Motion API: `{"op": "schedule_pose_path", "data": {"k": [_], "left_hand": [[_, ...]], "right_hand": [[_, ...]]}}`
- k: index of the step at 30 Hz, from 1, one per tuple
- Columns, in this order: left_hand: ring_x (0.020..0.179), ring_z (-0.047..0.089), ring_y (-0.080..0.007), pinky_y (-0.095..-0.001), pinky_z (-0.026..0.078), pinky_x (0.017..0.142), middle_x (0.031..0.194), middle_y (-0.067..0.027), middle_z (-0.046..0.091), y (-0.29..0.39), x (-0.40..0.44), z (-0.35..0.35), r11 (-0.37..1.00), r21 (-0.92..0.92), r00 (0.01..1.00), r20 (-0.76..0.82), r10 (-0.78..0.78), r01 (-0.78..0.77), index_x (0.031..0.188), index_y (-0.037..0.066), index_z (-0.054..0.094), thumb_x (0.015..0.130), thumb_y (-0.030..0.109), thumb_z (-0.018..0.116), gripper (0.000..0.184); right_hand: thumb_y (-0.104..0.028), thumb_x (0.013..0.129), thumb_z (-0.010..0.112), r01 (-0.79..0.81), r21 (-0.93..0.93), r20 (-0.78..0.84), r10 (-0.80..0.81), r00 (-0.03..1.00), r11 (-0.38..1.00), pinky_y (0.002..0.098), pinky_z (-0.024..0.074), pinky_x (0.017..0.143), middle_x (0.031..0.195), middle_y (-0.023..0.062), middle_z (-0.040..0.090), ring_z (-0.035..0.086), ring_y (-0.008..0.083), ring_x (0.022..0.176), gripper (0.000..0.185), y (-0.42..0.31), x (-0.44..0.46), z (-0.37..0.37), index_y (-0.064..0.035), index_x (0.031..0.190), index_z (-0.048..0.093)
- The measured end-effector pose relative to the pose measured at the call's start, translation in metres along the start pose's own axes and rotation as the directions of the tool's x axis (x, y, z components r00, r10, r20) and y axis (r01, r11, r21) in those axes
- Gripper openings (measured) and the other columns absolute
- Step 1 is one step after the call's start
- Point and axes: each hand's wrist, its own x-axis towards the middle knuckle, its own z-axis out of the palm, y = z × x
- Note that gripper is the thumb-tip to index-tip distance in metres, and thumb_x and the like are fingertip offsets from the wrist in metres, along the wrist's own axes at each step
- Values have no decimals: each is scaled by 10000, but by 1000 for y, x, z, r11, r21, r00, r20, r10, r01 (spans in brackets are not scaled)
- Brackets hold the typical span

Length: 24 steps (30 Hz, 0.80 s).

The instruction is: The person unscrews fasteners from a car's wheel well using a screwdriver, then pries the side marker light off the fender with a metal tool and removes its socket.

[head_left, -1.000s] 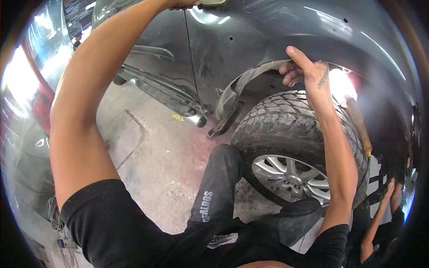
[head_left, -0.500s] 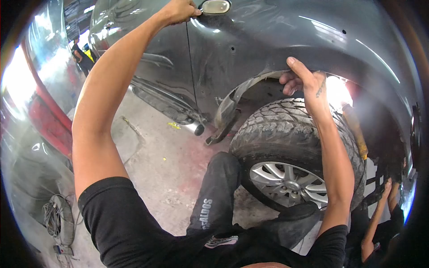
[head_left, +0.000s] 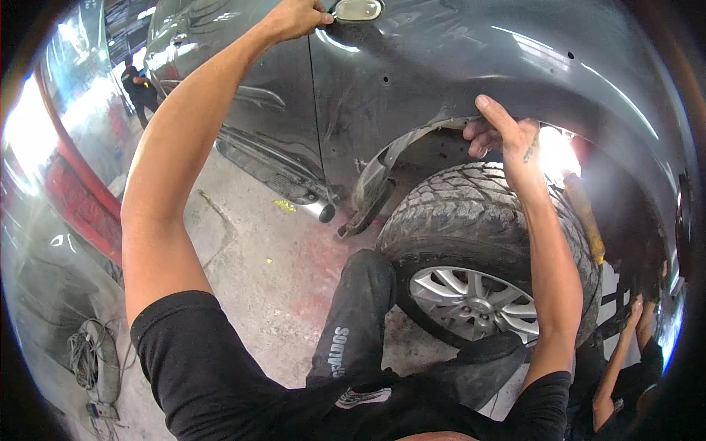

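My left hand (head_left: pixel 298 18) is raised high against the dark grey fender (head_left: pixel 456 51). Its fingers are closed at the left edge of an oval side marker lamp (head_left: pixel 358 9); whatever is pinched there is too small to make out. My right hand (head_left: pixel 507 136) is at the lip of the wheel arch (head_left: pixel 412 136), above the tyre (head_left: pixel 448 191). Its thumb stretches up over the outer fender, with the other fingers loosely curled below and apart from it. Beside the right wrist, a glowing work lamp with a yellow handle (head_left: pixel 586 220) hangs inside the arch.
A side step (head_left: pixel 272 173) runs along under the door. Torn liner (head_left: pixel 371 191) hangs from the arch's edge. Coiled cable (head_left: pixel 88 360) lies at lower left, near plastic-covered red bodywork (head_left: pixel 81 198). Another person (head_left: pixel 138 88) stands in the background.
My hands stay almost where they were, with only a slight shift of the view. The background person has turned and moved a little.
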Motion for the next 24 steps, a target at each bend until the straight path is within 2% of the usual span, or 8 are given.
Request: {"op": "schedule_pose_path", "data": {"k": [9, 11, 15, 18, 20, 21, 22, 24], "left_hand": [[743, 733, -295, -423, 567, 723, 779, -233, 735, 0, 4, -3, 998, 44, 999, -14, 39, -38, 947, -76, 763, 812, 260, 723, 364], [698, 723, -270, -416, 561, 673, 742, -205, 728, 10, 3, -10, 997, -13, 994, 70, -81, 82, 913, -76, 766, 820, 250, 728, 341], [617, 700, -250, -411, 540, 600, 672, -175, 703, 23, 6, -20, 992, -7, 986, 109, -125, 127, 826, -73, 759, 828, 242, 729, 316], [555, 681, -259, -415, 526, 551, 618, -170, 681, 30, 13, -24, 981, 135, 969, 184, -166, 143, 750, -64, 742, 833, 231, 719, 307], [463, 641, -288, -424, 506, 492, 547, -175, 648, 19, 27, -18, 964, 248, 956, 246, -160, 97, 669, -64, 710, 833, 221, 701, 328], [688, 699, -322, -444, 544, 654, 746, -187, 711, 38, 24, -22, 901, 406, 929, 252, -271, 153, 789, -35, 744, 840, 167, 696, 214], [688, 699, -322, -444, 544, 654, 746, -187, 711, 39, 25, -22, 906, 399, 935, 246, -257, 144, 789, -35, 744, 840, 167, 696, 214], [471, 591, -182, -316, 446, 417, 632, -122, 640, 31, 25, -22, 881, 470, 927, 311, -210, 42, 872, -81, 686, 892, 114, 658, 198]], "right_hand": [[-460, 920, 716, -21, -8, -4, 20, 1000, 1000, 311, 557, 633, 782, 174, 728, 689, 203, 611, 629, -2, 2, -1, 113, 1178, 693], [-483, 876, 750, -22, 18, -14, 22, 1000, 1000, 324, 536, 555, 737, 196, 688, 652, 204, 570, 776, 0, 4, -1, 187, 1246, 625], [-473, 875, 756, -25, 33, -9, 25, 1000, 999, 322, 536, 553, 736, 193, 688, 653, 206, 572, 758, 1, 6, -3, 184, 1234, 633], [-471, 873, 763, -11, 7, -2, 11, 1000, 1000, 316, 537, 557, 740, 188, 692, 654, 207, 573, 734, 4, 7, -6, 176, 1200, 651], [-486, 872, 761, -69, -21, -2, 69, 998, 997, 310, 541, 560, 743, 187, 697, 657, 206, 571, 709, 4, 8, -8, 161, 1147, 672], [-506, 875, 753, -20, -5, 2, 20, 1000, 1000, 308, 545, 563, 752, 186, 702, 661, 206, 566, 683, -1, 4, -7, 140, 1088, 688], [-506, 875, 753, -13, -13, -11, 13, 1000, 1000, 308, 545, 563, 752, 186, 702, 661, 206, 566, 683, -3, 4, -9, 140, 1088, 688], [-505, 886, 741, -114, -109, 78, 123, 989, 987, 306, 547, 551, 746, 183, 699, 666, 208, 565, 649, -4, 4, -16, 122, 1045, 694]]}}
